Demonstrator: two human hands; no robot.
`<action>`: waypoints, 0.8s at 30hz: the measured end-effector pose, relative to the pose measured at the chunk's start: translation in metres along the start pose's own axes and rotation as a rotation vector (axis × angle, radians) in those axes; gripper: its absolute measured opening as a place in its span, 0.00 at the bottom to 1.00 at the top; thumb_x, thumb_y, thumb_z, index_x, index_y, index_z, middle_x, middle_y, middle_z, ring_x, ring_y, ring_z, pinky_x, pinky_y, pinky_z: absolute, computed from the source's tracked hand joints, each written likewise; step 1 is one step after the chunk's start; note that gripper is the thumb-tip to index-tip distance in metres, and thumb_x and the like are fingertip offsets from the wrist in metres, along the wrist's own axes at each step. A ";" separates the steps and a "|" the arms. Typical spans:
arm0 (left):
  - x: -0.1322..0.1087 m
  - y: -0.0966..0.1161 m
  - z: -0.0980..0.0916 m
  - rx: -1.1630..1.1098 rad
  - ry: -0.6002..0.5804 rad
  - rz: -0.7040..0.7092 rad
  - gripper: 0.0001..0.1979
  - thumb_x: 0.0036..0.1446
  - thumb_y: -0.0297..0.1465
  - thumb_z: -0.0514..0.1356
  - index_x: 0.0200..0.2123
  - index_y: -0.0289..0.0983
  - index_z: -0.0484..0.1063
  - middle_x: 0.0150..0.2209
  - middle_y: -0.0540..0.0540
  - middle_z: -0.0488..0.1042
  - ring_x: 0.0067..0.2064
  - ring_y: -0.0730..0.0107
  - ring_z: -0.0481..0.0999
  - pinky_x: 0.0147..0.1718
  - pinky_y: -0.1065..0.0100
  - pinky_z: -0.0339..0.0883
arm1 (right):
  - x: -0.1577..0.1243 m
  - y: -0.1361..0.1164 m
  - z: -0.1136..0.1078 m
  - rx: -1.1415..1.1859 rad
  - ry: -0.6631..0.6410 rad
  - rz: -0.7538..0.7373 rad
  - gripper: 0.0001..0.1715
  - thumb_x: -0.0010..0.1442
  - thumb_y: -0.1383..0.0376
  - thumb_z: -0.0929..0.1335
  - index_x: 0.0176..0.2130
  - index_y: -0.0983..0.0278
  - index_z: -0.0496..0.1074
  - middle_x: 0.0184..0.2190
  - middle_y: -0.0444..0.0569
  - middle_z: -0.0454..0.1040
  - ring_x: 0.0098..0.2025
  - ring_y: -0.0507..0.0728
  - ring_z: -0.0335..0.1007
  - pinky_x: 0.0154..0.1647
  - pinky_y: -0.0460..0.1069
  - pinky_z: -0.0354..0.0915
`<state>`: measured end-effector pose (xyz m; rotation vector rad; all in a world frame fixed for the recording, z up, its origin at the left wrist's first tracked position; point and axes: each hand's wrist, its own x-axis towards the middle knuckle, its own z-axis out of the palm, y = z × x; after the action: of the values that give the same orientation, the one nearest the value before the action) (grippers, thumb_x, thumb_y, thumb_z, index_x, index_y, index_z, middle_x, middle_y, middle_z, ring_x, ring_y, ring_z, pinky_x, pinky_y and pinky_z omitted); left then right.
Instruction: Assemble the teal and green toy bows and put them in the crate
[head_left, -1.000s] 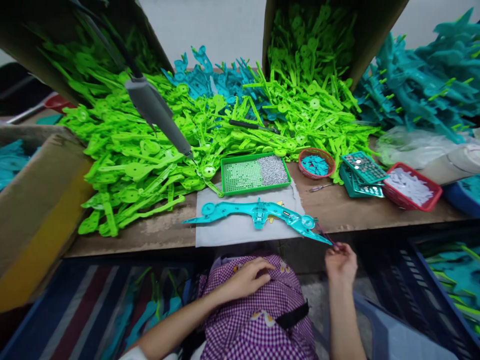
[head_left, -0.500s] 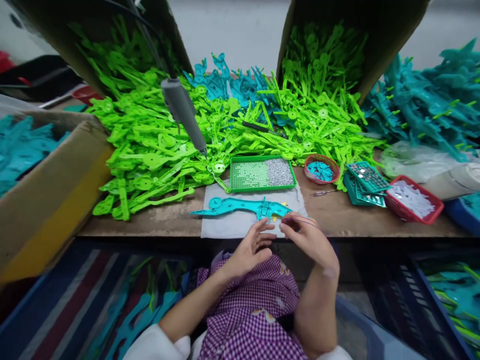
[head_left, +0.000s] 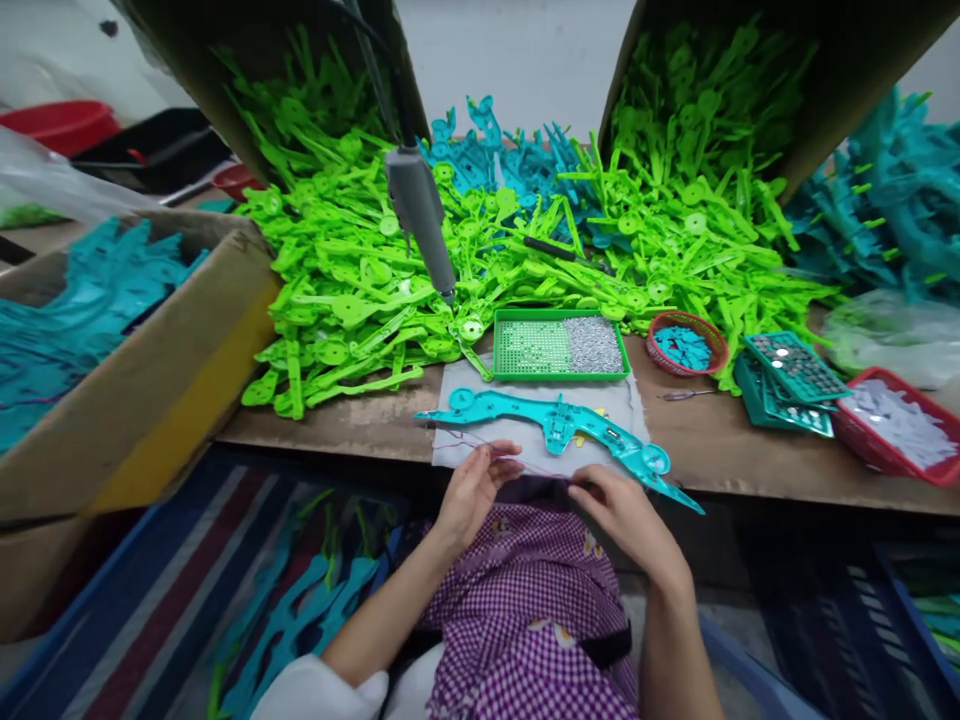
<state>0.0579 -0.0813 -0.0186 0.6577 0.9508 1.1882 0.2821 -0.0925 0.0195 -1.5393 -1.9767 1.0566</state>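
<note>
A long teal plastic piece (head_left: 555,430) lies on a grey cloth (head_left: 457,385) at the bench's front edge. Just below it, my left hand (head_left: 471,492) and my right hand (head_left: 622,510) each pinch an end of a thin reddish string (head_left: 525,466) stretched between them. Both hands have closed fingers and sit close to the teal piece without gripping it. A grey powered screwdriver (head_left: 420,215) hangs on a cable above the green parts.
A heap of green plastic parts (head_left: 360,290) covers the bench. A green tray of screws (head_left: 559,345), a red basket (head_left: 686,345), teal trays (head_left: 787,385) and a red tray (head_left: 896,425) stand at right. A cardboard box (head_left: 127,370) of teal parts stands left.
My view has shifted left. My hands have dropped from over the teal piece to the bench edge and moved apart, drawing the string taut between them.
</note>
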 end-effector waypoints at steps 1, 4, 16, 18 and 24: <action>-0.001 0.000 -0.001 0.056 0.028 0.023 0.20 0.58 0.46 0.58 0.40 0.34 0.75 0.42 0.40 0.77 0.39 0.65 0.77 0.43 0.62 0.70 | -0.002 -0.006 0.001 0.039 0.041 -0.003 0.15 0.61 0.56 0.65 0.45 0.60 0.71 0.39 0.47 0.75 0.32 0.54 0.69 0.34 0.49 0.65; -0.006 0.001 0.000 0.363 -0.050 0.118 0.17 0.59 0.43 0.58 0.35 0.34 0.77 0.37 0.42 0.78 0.40 0.63 0.76 0.43 0.63 0.69 | 0.008 -0.034 0.012 0.149 0.172 -0.061 0.21 0.62 0.55 0.65 0.53 0.58 0.68 0.48 0.51 0.72 0.39 0.55 0.71 0.39 0.50 0.67; -0.028 0.002 -0.012 0.487 -0.038 0.110 0.17 0.63 0.39 0.54 0.46 0.37 0.76 0.47 0.41 0.77 0.44 0.61 0.77 0.50 0.59 0.67 | 0.028 -0.031 0.040 0.647 0.459 -0.031 0.11 0.61 0.59 0.66 0.32 0.61 0.76 0.39 0.51 0.77 0.44 0.58 0.72 0.45 0.54 0.68; -0.026 0.004 -0.017 0.273 0.093 0.080 0.17 0.61 0.41 0.56 0.44 0.35 0.77 0.43 0.40 0.78 0.40 0.63 0.78 0.48 0.59 0.68 | 0.014 -0.016 0.029 0.789 0.585 0.024 0.11 0.59 0.59 0.68 0.30 0.62 0.75 0.35 0.50 0.77 0.39 0.56 0.72 0.40 0.53 0.68; -0.022 0.034 -0.037 -0.147 0.311 0.107 0.15 0.51 0.40 0.66 0.36 0.34 0.77 0.33 0.45 0.78 0.33 0.71 0.77 0.38 0.68 0.72 | -0.059 0.048 -0.034 1.152 1.012 0.203 0.11 0.58 0.58 0.66 0.27 0.61 0.67 0.19 0.39 0.56 0.18 0.47 0.51 0.19 0.45 0.54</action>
<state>0.0078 -0.0949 -0.0016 0.4162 1.0840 1.4698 0.3543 -0.1332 0.0109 -1.1588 -0.3618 0.8986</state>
